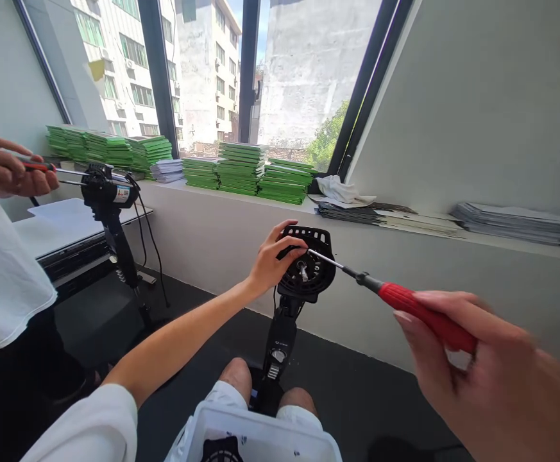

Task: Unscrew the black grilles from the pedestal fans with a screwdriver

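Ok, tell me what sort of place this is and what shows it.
Probably a small workshop: the right hand holds a red screwdriver up to a black slotted housing, a co-worker's hands hold another screwdriver nearby, and green stacks stand below the window.

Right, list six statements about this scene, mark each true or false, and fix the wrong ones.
1. The right hand grips a red-handled metal screwdriver. True.
2. The screwdriver points away from the round black plastic head. False: it points at that head.
3. The left hand is by the screwdriver's tip. True.
4. The flat green stacks stand on the floor. False: the green stacks are on the white ledge.
5. The white plastic bin contains a slotted black part. True.
6. The co-worker's hands are empty. False: they hold a red-and-black tool.
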### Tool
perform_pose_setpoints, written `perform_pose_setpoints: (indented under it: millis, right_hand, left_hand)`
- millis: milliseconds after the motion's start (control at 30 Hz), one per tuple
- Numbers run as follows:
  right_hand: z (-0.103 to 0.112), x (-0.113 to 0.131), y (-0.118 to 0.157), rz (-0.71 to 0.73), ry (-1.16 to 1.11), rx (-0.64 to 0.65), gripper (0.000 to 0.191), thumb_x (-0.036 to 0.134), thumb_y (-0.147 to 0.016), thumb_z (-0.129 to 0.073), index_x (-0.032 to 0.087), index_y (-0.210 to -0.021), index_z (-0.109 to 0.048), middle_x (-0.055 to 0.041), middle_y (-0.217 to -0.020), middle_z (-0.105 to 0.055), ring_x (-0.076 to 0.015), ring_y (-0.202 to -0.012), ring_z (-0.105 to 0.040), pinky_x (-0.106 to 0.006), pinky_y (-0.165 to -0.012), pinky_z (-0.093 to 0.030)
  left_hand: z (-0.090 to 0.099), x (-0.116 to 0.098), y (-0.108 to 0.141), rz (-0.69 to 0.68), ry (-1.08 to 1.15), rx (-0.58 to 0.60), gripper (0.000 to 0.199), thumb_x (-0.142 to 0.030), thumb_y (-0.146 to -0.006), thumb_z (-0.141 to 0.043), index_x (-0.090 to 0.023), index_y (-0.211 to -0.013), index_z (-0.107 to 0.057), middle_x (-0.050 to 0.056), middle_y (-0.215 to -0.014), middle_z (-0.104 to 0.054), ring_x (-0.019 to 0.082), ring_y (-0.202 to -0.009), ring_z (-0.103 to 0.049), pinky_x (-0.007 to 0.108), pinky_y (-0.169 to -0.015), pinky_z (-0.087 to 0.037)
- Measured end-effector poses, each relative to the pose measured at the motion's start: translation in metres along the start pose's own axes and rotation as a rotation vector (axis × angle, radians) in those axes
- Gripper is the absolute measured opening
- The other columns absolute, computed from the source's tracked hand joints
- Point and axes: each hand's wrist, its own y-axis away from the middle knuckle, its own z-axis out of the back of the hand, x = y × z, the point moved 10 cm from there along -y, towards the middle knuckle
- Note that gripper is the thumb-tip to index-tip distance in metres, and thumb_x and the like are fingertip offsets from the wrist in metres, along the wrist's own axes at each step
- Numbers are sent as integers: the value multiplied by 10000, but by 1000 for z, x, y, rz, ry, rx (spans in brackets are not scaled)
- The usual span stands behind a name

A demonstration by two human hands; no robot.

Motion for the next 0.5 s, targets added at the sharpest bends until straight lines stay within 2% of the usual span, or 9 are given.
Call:
perform_pose_setpoints:
  millis: [33, 100, 267, 500]
  right_hand:
    - [2, 9, -12, 59, 21, -45, 137, 287, -1034, -538, 205, -960, -619, -4, -786, -713, -78, -459, -551, -218, -458, -378]
    - [-2, 21, -24, 152, 50, -84, 172, 312, -1042, -542, 179, -982, -633, -2, -788, -716, -72, -432, -502, -239, -466, -365]
    - [-9, 34, -23, 297, 47, -97, 153, 249, -1023, -589, 139, -1130, -596, -31, -879, -734, -114, -699, -676, -239, -548, -384]
    - [-4, 39, -29, 333, 47, -80, 214, 224, -993, -631, 130, -1176, -572, -33, -906, -734, -126, -729, -688, -251, -589, -400]
  left_hand:
    - [0, 0, 0, 4, 5, -8, 169, -319, -1008, -617, -195, -977, -728, 133, -1448, -588, 237, -1272, -620, 389, -1077, -500]
    - [1, 2, 1, 24, 9, -18, 155, -311, -1000, -629, -199, -971, -732, 128, -1449, -595, 242, -1277, -622, 389, -1075, -506]
    - [-1, 6, 2, 87, 19, 0, 134, -299, -990, -645, -212, -942, -737, 113, -1469, -594, 255, -1308, -617, 399, -1074, -516]
    - [-1, 4, 3, 76, 80, 23, 132, -256, -1003, -615, -209, -960, -730, 121, -1500, -565, 257, -1355, -584, 416, -1100, -502]
